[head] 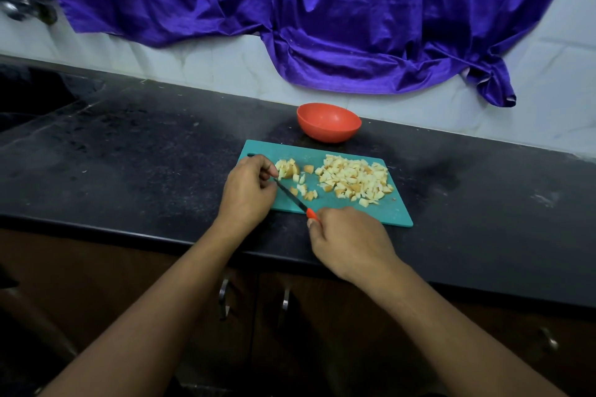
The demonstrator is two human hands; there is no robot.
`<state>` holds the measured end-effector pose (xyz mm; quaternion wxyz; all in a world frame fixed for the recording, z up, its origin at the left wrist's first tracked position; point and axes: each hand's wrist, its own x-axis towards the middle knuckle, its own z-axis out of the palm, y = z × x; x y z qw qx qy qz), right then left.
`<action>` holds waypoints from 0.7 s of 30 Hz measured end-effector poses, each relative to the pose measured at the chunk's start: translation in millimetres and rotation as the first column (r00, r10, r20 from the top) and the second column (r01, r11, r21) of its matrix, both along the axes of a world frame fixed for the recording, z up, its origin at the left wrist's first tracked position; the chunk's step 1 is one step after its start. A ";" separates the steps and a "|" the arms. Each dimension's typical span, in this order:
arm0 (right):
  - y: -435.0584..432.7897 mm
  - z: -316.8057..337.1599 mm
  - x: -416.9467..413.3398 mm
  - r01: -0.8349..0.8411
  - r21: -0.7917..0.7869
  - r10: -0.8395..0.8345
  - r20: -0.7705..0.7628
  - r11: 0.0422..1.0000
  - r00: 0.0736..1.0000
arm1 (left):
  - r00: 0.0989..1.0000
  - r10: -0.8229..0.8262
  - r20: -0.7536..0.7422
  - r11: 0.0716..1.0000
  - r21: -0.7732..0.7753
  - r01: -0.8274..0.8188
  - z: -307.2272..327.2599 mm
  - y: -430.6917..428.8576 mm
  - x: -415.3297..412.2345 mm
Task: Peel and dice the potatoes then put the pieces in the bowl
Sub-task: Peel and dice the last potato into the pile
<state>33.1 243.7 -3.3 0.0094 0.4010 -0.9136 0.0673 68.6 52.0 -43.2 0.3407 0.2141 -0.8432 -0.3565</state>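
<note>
1. The right hand (350, 245) is closed around the orange handle of a knife (292, 198). The thin dark blade points to about 10 o'clock, toward the other hand.
2. The left hand (248, 190) has its fingers curled. Its fingertips hold a small potato chunk (288, 168) down on the board, right where the knife tip is.
3. A few loose bits (304, 192) lie just beside the blade, at about 4 o'clock from the chunk.
4. The big pile of potato pieces (354, 180) sits at 3 o'clock from the chunk, on the right half of the green cutting board (387, 213).
5. The red bowl (328, 122) stands on the black table (129, 145) at 12 o'clock from the board, just past its far edge. No potato shows in it.
6. A purple cloth (322, 10) hangs on the wall behind the bowl.
7. I think the step now is dicing. Most of the potato looks cut, and only the small chunk under the left fingers seems to be left.
8. The next move needs a few short cuts through that chunk. The fingertips are very close to the blade, so they should be tucked back.
9. After that, the pieces need to be scooped or slid off the board and into the bowl at 12 o'clock.
</note>
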 end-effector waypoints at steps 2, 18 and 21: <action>-0.8 -3.3 -2.2 -0.005 0.028 0.006 -0.021 1.000 1.000 | 1.000 -0.003 0.011 1.000 -0.023 0.003 0.4 0.4 0.6; 11.3 -7.7 -45.4 0.202 -0.148 -0.200 0.031 0.968 0.979 | 0.998 -0.012 0.061 0.999 -0.032 0.014 1.9 1.5 -1.3; 9.9 -19.3 -47.0 0.159 -0.269 -0.170 -0.019 0.950 0.985 | 0.998 -0.008 0.059 0.999 -0.039 0.011 1.2 -0.4 -3.9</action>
